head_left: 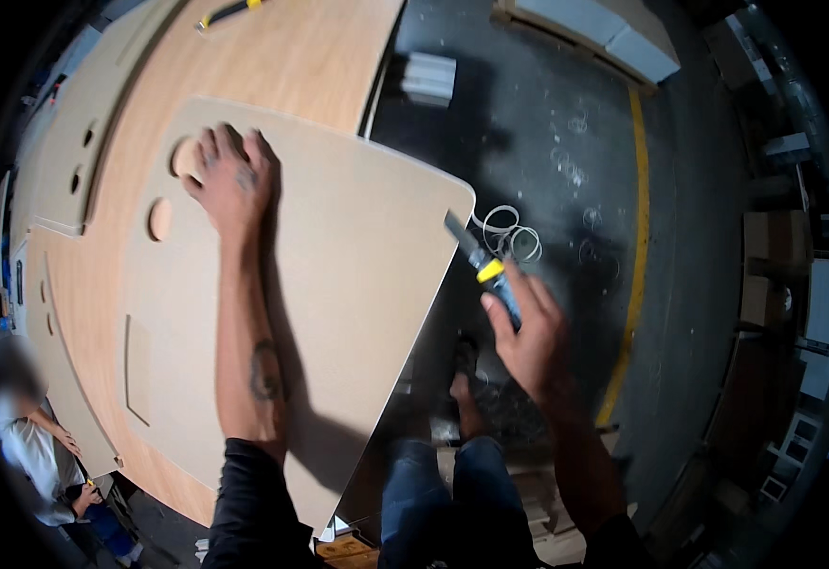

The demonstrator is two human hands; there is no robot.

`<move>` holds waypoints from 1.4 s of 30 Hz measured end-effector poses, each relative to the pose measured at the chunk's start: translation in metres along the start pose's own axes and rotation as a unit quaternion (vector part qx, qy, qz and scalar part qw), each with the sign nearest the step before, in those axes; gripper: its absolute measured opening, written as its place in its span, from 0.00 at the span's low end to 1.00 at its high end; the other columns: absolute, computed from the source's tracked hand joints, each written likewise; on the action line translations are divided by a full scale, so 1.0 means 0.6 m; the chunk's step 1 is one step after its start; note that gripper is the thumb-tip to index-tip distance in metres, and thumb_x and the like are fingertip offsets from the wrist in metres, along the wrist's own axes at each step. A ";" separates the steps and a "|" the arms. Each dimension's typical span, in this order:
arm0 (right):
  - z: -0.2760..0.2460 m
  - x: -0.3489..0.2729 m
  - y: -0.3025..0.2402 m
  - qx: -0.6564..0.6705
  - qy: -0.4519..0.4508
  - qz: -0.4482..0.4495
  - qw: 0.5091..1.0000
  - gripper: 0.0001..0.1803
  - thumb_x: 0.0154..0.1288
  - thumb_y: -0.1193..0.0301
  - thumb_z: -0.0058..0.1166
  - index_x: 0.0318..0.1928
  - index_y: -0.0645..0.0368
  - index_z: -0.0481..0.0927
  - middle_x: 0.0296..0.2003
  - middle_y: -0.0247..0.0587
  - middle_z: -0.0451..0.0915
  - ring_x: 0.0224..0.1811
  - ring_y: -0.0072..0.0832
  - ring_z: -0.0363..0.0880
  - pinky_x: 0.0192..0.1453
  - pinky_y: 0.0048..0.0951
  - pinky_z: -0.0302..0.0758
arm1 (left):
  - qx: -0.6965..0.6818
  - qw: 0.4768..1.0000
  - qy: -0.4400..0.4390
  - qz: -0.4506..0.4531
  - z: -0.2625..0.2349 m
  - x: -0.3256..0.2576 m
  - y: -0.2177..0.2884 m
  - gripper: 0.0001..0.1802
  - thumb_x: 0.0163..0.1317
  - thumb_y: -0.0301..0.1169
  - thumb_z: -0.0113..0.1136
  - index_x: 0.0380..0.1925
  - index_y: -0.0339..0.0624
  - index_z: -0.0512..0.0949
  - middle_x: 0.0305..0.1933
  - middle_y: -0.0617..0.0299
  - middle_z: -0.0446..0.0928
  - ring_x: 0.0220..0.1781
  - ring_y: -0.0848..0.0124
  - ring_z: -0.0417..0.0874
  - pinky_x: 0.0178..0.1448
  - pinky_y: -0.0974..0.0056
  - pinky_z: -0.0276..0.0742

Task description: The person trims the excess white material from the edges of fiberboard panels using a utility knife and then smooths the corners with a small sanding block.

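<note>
A large beige flat board [357,275] with rounded corners, a thin pale edge, two round holes and a rectangular cutout lies on the wood-grain table [282,57]. My left hand [234,185] rests open on it, fingers spread beside the upper hole. In my right hand [537,346] is a utility knife [492,273] with a yellow part, its blade out. The blade tip points up and left and overlaps the board's right edge near the corner; whether it touches cannot be told. A thin pale curled strip [526,245] hangs by that corner.
Another utility knife [229,13] lies at the table's far end. More boards [63,180] lie on the left, where a co-worker [40,455] stands. Shavings [571,171] litter the dark floor beside a yellow line [638,199]. Stacked panels [585,28] stand far right.
</note>
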State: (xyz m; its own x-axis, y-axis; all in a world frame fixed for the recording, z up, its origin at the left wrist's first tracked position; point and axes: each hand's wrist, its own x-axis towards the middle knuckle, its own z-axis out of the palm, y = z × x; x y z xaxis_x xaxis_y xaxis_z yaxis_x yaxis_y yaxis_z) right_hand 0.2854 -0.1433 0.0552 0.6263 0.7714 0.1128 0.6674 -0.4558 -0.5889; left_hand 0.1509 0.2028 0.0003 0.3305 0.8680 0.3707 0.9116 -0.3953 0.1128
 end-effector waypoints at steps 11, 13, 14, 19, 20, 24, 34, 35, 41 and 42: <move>0.011 0.007 0.053 -0.065 0.038 0.012 0.997 0.22 0.65 0.68 0.57 0.57 0.66 0.75 0.37 0.51 0.80 0.37 0.39 0.81 0.38 0.34 0.77 | 0.014 0.998 -0.046 -0.050 0.021 0.009 0.017 0.33 0.67 0.59 0.40 0.62 0.49 0.67 0.65 0.39 0.65 0.72 0.46 0.58 0.67 0.32 0.46; 0.007 0.007 0.057 -0.068 0.025 0.015 0.997 0.21 0.66 0.69 0.55 0.58 0.65 0.74 0.39 0.53 0.79 0.39 0.41 0.82 0.41 0.35 0.78 | 0.018 0.997 -0.051 -0.045 0.017 0.009 0.015 0.33 0.67 0.59 0.40 0.61 0.48 0.67 0.63 0.39 0.66 0.71 0.45 0.59 0.68 0.34 0.47; 0.004 0.007 0.059 -0.069 0.019 0.016 0.997 0.21 0.67 0.69 0.55 0.58 0.65 0.74 0.41 0.54 0.79 0.40 0.42 0.82 0.42 0.36 0.78 | 0.020 0.997 -0.053 -0.043 0.014 0.009 0.016 0.33 0.68 0.59 0.40 0.61 0.48 0.67 0.63 0.39 0.67 0.70 0.44 0.60 0.68 0.34 0.47; -0.004 0.009 0.058 -0.086 0.015 0.013 0.996 0.21 0.66 0.71 0.55 0.58 0.64 0.74 0.40 0.53 0.79 0.40 0.40 0.82 0.42 0.35 0.79 | 0.014 0.997 -0.068 -0.022 0.015 0.003 0.017 0.34 0.68 0.60 0.38 0.62 0.47 0.64 0.63 0.36 0.66 0.70 0.43 0.60 0.69 0.36 0.47; -0.006 0.011 0.058 -0.089 0.015 0.012 0.996 0.22 0.66 0.71 0.55 0.59 0.64 0.74 0.40 0.53 0.79 0.40 0.40 0.82 0.42 0.35 0.79 | 0.014 0.998 -0.063 -0.016 0.016 0.002 0.016 0.34 0.68 0.60 0.37 0.63 0.47 0.64 0.63 0.36 0.66 0.70 0.43 0.60 0.69 0.36 0.47; -0.008 0.019 0.054 -0.091 0.007 0.001 0.996 0.22 0.66 0.71 0.55 0.59 0.64 0.74 0.40 0.53 0.79 0.39 0.39 0.82 0.42 0.35 0.79 | 0.028 0.998 -0.049 -0.010 0.008 0.006 0.000 0.37 0.68 0.62 0.36 0.66 0.47 0.62 0.65 0.34 0.64 0.70 0.43 0.60 0.70 0.36 0.46; -0.002 0.040 0.073 -0.081 0.019 -0.036 0.996 0.23 0.64 0.70 0.57 0.58 0.64 0.74 0.36 0.49 0.79 0.36 0.36 0.80 0.36 0.33 0.76 | 0.031 0.998 -0.048 0.000 0.012 0.000 0.008 0.36 0.69 0.61 0.35 0.65 0.47 0.63 0.63 0.36 0.65 0.69 0.43 0.62 0.70 0.37 0.47; 0.000 0.042 0.076 -0.078 0.025 -0.043 0.996 0.23 0.63 0.70 0.59 0.58 0.64 0.75 0.35 0.48 0.79 0.34 0.35 0.79 0.34 0.33 0.75 | 0.028 0.998 -0.051 0.000 0.011 0.001 0.010 0.36 0.69 0.61 0.35 0.64 0.48 0.63 0.63 0.36 0.66 0.69 0.43 0.62 0.70 0.37 0.48; -0.007 0.056 0.081 -0.083 0.012 -0.062 0.995 0.24 0.62 0.70 0.60 0.57 0.64 0.75 0.35 0.48 0.79 0.34 0.35 0.79 0.35 0.33 0.75 | 0.022 0.998 -0.053 0.001 0.006 0.002 0.007 0.35 0.69 0.61 0.36 0.64 0.48 0.64 0.63 0.37 0.66 0.69 0.44 0.61 0.70 0.39 0.48; -0.007 0.060 0.082 -0.079 0.013 -0.067 0.995 0.24 0.62 0.70 0.60 0.58 0.64 0.75 0.35 0.47 0.79 0.34 0.35 0.79 0.35 0.33 0.75 | 0.021 0.998 -0.056 0.000 0.005 0.003 0.007 0.35 0.69 0.60 0.36 0.64 0.48 0.64 0.63 0.37 0.65 0.69 0.44 0.61 0.70 0.39 0.49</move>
State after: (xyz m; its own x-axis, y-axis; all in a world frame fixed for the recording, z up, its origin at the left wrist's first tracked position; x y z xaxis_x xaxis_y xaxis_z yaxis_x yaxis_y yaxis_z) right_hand 0.3425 -0.1399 0.0338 0.5367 0.8188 0.2039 0.7992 -0.4159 -0.4339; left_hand 0.1561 0.2033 -0.0011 0.3535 0.8972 0.2645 0.9203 -0.3843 0.0736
